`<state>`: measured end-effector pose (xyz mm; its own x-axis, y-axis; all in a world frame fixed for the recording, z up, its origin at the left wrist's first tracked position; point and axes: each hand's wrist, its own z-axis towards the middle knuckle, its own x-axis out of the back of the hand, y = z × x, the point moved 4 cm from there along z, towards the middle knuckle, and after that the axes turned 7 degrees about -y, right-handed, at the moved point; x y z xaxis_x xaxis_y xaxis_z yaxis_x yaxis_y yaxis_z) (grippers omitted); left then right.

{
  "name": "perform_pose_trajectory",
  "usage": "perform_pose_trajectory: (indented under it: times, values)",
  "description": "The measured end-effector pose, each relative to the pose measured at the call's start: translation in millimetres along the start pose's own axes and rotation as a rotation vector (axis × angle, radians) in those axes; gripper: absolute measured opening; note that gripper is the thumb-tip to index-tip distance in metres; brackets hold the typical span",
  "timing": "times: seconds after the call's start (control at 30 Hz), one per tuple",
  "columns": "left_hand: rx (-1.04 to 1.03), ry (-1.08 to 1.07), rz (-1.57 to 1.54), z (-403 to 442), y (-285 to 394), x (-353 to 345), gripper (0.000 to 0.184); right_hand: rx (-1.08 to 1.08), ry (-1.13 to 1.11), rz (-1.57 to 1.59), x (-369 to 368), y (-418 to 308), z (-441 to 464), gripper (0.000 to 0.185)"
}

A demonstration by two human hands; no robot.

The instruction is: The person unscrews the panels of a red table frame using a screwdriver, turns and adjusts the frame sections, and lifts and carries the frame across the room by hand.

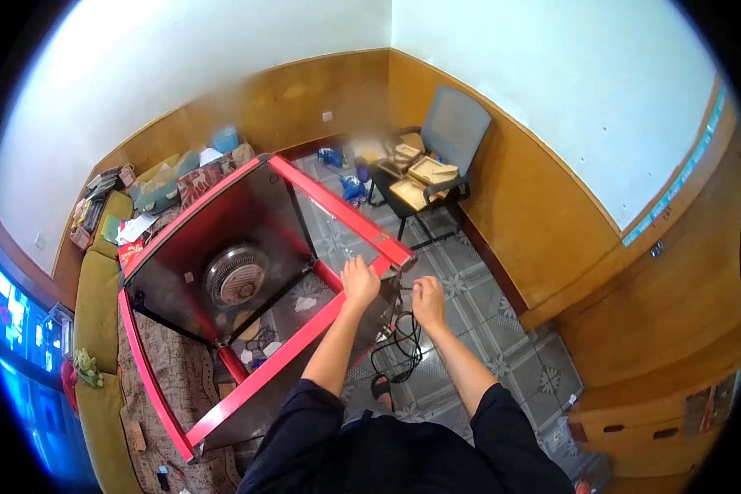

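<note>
A large red-framed table [280, 336] lies tipped on its side, with a round metal heater unit [236, 275] on its dark inner panel. My left hand [360, 282] rests on the red rail near the frame's right corner, its fingers spread over the edge. Just right of that corner, my right hand [428, 303] is raised with its fingers curled together; whatever they may hold is too small to make out. A black cable [398, 358] hangs in loops below and between my hands.
A grey office chair [455, 123] holding several wooden frames [432, 171] stands against the wooden wall panel. Blue bags [354, 189] lie on the tiled floor. A green sofa [99, 288] with clutter lines the left side. Wooden drawers [634, 428] stand at lower right.
</note>
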<state>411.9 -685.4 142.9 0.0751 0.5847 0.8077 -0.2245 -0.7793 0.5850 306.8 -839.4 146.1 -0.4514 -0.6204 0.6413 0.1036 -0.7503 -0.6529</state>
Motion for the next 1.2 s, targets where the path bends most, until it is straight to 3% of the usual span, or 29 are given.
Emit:
perform_pose_trajectory:
  times: [0.07,0.2,0.23,0.4,0.47,0.63,0.77,0.87,1.2]
  values:
    - [0.166,-0.201,0.025,24.4,2.8,-15.9,0.039,-0.053,0.018,0.023,2.5,13.8,36.4,0.013]
    - [0.314,-0.054,0.108,21.3,7.8,-27.7,0.032,-0.094,-0.141,0.039,-17.9,42.1,91.2,0.018]
    - [0.341,-0.047,0.108,17.6,8.6,-27.6,0.032,-0.154,-0.246,0.042,-25.4,49.6,99.9,0.027]
    - [0.287,0.145,0.148,12.2,11.4,-26.8,0.031,-0.201,-0.515,0.134,-75.6,71.2,134.7,0.048]
    - [0.326,0.151,0.177,12.0,13.3,-24.3,0.031,-0.303,-0.664,0.226,-95.2,77.9,141.4,0.055]
    - [0.382,0.224,0.311,6.8,19.5,-25.9,0.031,-0.280,-0.917,0.374,-112.0,88.6,148.2,0.083]
    - [0.449,0.263,0.394,-3.7,21.5,-28.2,0.031,-0.280,-1.122,0.374,-120.2,90.8,134.6,0.092]
    - [0.416,0.252,0.357,-22.3,29.5,-24.1,0.031,-0.322,-1.099,0.250,-105.9,83.6,118.7,0.083]
    - [0.397,0.250,0.390,-120.1,41.6,-23.8,0.028,-0.361,-1.185,0.371,-43.8,51.2,21.5,0.098]
